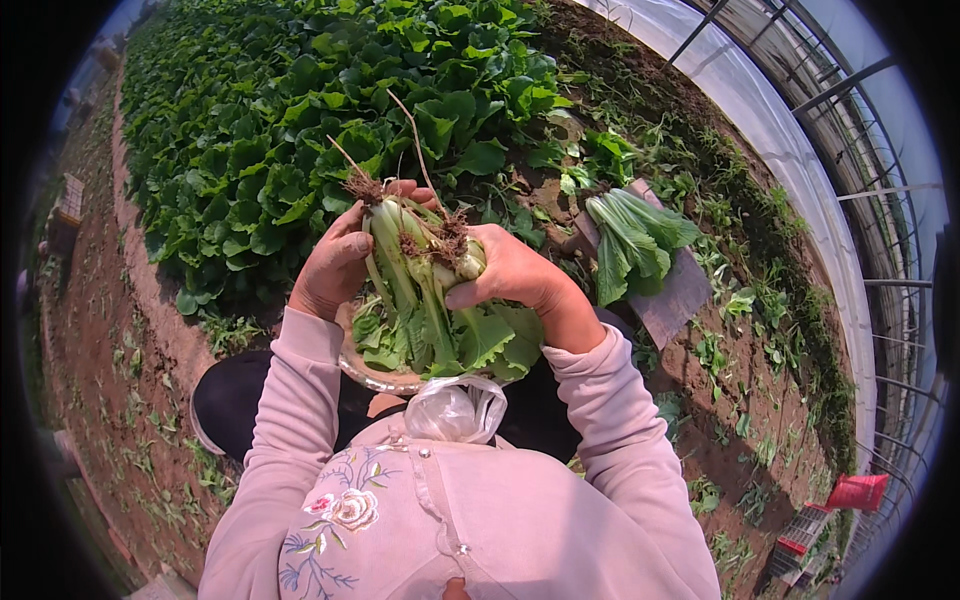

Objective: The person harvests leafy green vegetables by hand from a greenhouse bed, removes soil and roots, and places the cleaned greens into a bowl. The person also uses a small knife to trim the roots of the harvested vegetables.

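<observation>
Between my two hands is a bunch of leafy greens (pixel 409 277), pale stems and soil-caked roots uppermost, leaves hanging down. My left hand (pixel 345 247) wraps the left side of the stems, its thumb towards me and other fingertips behind the bunch. From the right, my right hand (pixel 510 266) grips the stems just below the roots, thumb across the front. Below the leaves a shallow round pan (pixel 375 377) rests at my lap, mostly covered by them. A clear plastic bag (pixel 457 411) bulges at my waist.
To the right, another bunch of greens (pixel 637 240) lies on a flat board (pixel 675 289) on the soil. Dense leafy plants (pixel 315 112) fill the bed ahead. Plastic sheeting (pixel 795 150) and metal hoops curve along the right. Crates (pixel 802 532) and a red bag (pixel 859 491) are at lower right.
</observation>
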The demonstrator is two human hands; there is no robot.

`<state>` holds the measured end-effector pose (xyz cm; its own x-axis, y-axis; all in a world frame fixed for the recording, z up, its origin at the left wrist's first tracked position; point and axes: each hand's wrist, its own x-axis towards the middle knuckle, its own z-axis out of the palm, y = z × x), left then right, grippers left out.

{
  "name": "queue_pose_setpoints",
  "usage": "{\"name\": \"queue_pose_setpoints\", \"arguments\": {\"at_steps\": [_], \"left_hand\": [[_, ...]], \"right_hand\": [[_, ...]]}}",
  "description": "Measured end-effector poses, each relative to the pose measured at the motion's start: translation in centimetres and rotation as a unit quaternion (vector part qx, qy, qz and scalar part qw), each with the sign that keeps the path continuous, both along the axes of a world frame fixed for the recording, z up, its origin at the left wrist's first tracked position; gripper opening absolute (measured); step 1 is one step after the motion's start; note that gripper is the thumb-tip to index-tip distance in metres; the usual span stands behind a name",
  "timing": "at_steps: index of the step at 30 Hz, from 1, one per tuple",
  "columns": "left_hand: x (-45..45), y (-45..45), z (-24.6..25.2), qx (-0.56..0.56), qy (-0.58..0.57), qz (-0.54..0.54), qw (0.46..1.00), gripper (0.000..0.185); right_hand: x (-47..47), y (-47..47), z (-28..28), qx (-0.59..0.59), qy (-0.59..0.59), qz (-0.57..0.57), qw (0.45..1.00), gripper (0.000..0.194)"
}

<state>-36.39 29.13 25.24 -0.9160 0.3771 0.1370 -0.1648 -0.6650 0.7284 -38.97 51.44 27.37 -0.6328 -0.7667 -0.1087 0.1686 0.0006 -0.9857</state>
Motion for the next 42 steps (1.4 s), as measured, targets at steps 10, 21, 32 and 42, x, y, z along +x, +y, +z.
{"name": "queue_pose_setpoints", "arguments": {"at_steps": [10, 21, 32, 42], "left_hand": [[-1.9, -2.3, 4.1, -0.232, 0.057, 0.193, 0.952, 0.037], [-0.5, 4.8, 3.9, -0.188, 0.033, 0.066, 0.979, 0.045], [-1.7, 6.1, 1.0, -0.246, 0.096, 0.137, 0.955, 0.044], [-2.7, 8.3, -0.1, -0.269, 0.152, 0.213, 0.927, 0.048]], "right_hand": [[0.2, 1.6, 0.2, -0.063, -0.047, -0.142, 0.987, 0.064], [0.0, 0.7, -0.2, -0.104, -0.023, -0.208, 0.972, 0.052], [-0.1, 0.6, -1.1, -0.116, -0.091, -0.220, 0.964, 0.045], [-0.3, 1.0, -1.6, -0.164, -0.103, -0.218, 0.956, 0.043]]}}
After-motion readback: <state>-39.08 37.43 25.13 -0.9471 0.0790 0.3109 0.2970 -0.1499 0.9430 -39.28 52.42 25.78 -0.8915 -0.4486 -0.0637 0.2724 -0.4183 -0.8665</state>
